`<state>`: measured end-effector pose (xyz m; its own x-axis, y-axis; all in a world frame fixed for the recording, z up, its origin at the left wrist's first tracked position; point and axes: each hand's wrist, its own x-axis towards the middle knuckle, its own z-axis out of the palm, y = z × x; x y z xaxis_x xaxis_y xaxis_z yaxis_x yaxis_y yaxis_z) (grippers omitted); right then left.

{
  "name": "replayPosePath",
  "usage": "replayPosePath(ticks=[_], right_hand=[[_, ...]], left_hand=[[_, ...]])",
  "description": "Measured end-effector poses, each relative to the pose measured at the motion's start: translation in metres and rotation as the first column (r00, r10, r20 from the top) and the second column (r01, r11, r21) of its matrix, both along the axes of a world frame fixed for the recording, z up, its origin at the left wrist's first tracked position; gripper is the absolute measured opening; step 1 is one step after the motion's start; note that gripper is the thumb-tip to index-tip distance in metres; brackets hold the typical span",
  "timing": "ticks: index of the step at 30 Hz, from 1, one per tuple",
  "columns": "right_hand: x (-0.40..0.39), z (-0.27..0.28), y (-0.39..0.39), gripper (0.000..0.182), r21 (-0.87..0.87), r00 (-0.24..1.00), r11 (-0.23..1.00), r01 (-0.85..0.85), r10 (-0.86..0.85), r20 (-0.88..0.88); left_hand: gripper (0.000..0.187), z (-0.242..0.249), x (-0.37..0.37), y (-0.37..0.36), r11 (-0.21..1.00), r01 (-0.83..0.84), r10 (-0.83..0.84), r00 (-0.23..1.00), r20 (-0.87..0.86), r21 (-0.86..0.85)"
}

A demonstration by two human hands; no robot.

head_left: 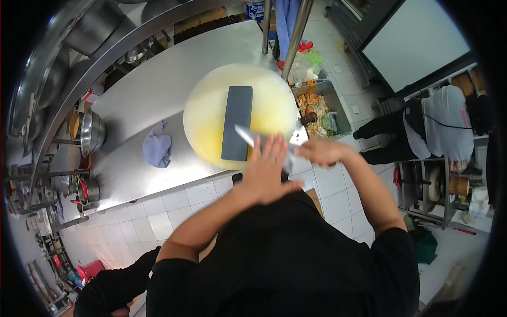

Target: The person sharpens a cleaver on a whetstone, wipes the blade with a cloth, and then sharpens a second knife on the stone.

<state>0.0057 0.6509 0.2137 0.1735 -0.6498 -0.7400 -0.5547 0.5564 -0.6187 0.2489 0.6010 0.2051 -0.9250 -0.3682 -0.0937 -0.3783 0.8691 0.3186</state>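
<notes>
My right hand (322,152) is wrapped round the handle of a knife (245,136), whose tip points left over a dark grey whetstone (238,108). Flat and with its fingers stretched out, my left hand (268,171) is over the blade and hides part of it. The whetstone lies lengthwise on a round, yellow-stained white cutting board (203,105). Both hands are at the near right side of the board, slightly blurred.
The board sits on a steel table (150,90) with a blue cloth (157,145) to its left. Metal bowls (93,132) stand farther left. A bin of food scraps (338,100) is beyond the board's right edge. One person (446,124) stands at right, another (113,288) at lower left.
</notes>
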Motion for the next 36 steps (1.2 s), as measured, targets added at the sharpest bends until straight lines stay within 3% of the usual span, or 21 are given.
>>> replayPosePath(ticks=[2, 4, 6, 8, 10, 12, 13, 15, 18, 20, 22, 23, 24, 26, 29, 30, 31, 32, 33, 34, 36], right_hand=[[-0.01, -0.008, -0.038, 0.067, -0.149, 0.987, 0.979, 0.137, -0.148, -0.067], [-0.01, -0.026, -0.073, 0.064, -0.175, 0.942, 0.926, 0.333, -0.318, 0.11], [-0.001, -0.033, -0.077, 0.061, -0.198, 0.921, 0.901, 0.385, -0.363, 0.142], [0.009, -0.01, -0.05, 0.058, -0.119, 0.973, 0.966, 0.231, -0.232, 0.009], [0.017, 0.01, -0.009, 0.06, -0.037, 0.999, 0.998, 0.041, -0.041, -0.016], [0.011, 0.008, 0.013, 0.065, 0.005, 0.997, 0.997, -0.079, 0.079, 0.015], [0.011, 0.018, 0.001, 0.065, 0.007, 0.987, 0.993, -0.117, 0.117, -0.111], [-0.003, 0.01, -0.032, 0.066, -0.132, 0.993, 0.99, -0.039, 0.024, -0.113], [-0.007, -0.041, -0.088, 0.058, -0.23, 0.967, 0.941, 0.247, -0.254, 0.001], [0.018, -0.041, -0.091, 0.061, -0.335, 0.92, 0.857, 0.392, -0.353, 0.173], [0.018, -0.044, -0.066, 0.061, -0.287, 0.987, 0.945, 0.157, -0.163, 0.002], [0.026, -0.022, -0.046, 0.059, -0.231, 0.989, 0.964, 0.132, -0.142, -0.03], [0.033, -0.005, -0.026, 0.06, -0.211, 0.998, 0.976, 0.048, -0.056, -0.029], [0.04, 0.022, -0.015, 0.067, -0.075, 0.997, 0.995, -0.068, 0.066, -0.034], [0.012, -0.031, -0.074, 0.069, -0.39, 0.959, 0.906, -0.167, 0.058, -0.277], [0.019, -0.021, -0.097, 0.07, -0.418, 0.951, 0.908, -0.011, -0.12, -0.286], [0.018, -0.029, -0.127, 0.064, -0.394, 0.938, 0.917, 0.062, -0.189, -0.292], [0.021, -0.061, -0.154, 0.059, -0.621, 0.902, 0.782, 0.04, -0.295, -0.314], [0.034, -0.021, -0.161, 0.055, -0.413, 0.898, 0.886, 0.211, -0.342, -0.276], [0.033, -0.031, -0.159, 0.055, -0.414, 0.896, 0.886, 0.211, -0.344, -0.28], [0.037, -0.056, -0.148, 0.055, -0.651, 0.912, 0.747, -0.135, -0.164, -0.377]], left_hand=[[0.111, -0.001, -0.031, -0.053, 0.997, -0.066, 0.066, 0.998, -0.002, -0.037], [0.113, -0.008, -0.064, -0.109, 0.989, -0.129, 0.128, 0.992, 0.008, 0.074], [0.112, 0.006, -0.061, -0.103, 0.992, -0.126, 0.124, 0.99, 0.061, 0.033], [0.112, 0.009, -0.041, -0.078, 0.996, -0.091, 0.093, 0.989, 0.114, -0.017], [0.117, 0.003, -0.002, -0.019, 0.998, -0.019, 0.024, 0.995, 0.1, -0.052], [0.115, -0.002, 0.017, 0.014, 1.0, 0.007, -0.006, 0.999, -0.032, 0.03], [0.114, -0.006, 0.011, 0.007, 1.0, -0.013, 0.013, 0.999, -0.037, -0.004], [0.108, -0.013, -0.015, -0.033, 0.995, -0.073, 0.071, 0.997, -0.041, -0.065], [0.104, -0.005, -0.056, -0.104, 0.987, -0.15, 0.151, 0.988, 0.009, -0.06], [0.102, 0.007, -0.064, -0.121, 0.979, -0.204, 0.202, 0.97, 0.135, 0.001], [0.105, 0.002, -0.037, -0.092, 0.99, -0.136, 0.14, 0.984, 0.108, -0.046], [0.107, 0.002, -0.017, -0.068, 0.993, -0.091, 0.1, 0.989, 0.107, -0.079], [0.111, -0.02, 0.007, -0.04, 0.995, -0.08, 0.077, 0.996, -0.04, -0.067], [0.113, -0.005, 0.024, -0.008, 0.997, -0.065, 0.067, 0.997, 0.048, -0.034], [0.104, -0.021, -0.009, -0.068, 0.975, -0.165, 0.165, 0.986, -0.013, -0.15], [0.1, -0.019, -0.029, -0.103, 0.963, -0.217, 0.216, 0.976, -0.024, -0.162], [0.098, -0.012, -0.05, -0.14, 0.963, -0.263, 0.262, 0.965, -0.011, -0.063], [0.095, -0.005, -0.065, -0.165, 0.951, -0.306, 0.306, 0.952, 0.004, 0.037], [0.095, 0.002, -0.069, -0.173, 0.952, -0.305, 0.306, 0.952, -0.004, 0.037], [0.095, 0.008, -0.071, -0.179, 0.951, -0.308, 0.307, 0.951, 0.048, 0.02], [0.096, 0.008, -0.063, -0.17, 0.958, -0.283, 0.286, 0.953, 0.104, -0.039]])
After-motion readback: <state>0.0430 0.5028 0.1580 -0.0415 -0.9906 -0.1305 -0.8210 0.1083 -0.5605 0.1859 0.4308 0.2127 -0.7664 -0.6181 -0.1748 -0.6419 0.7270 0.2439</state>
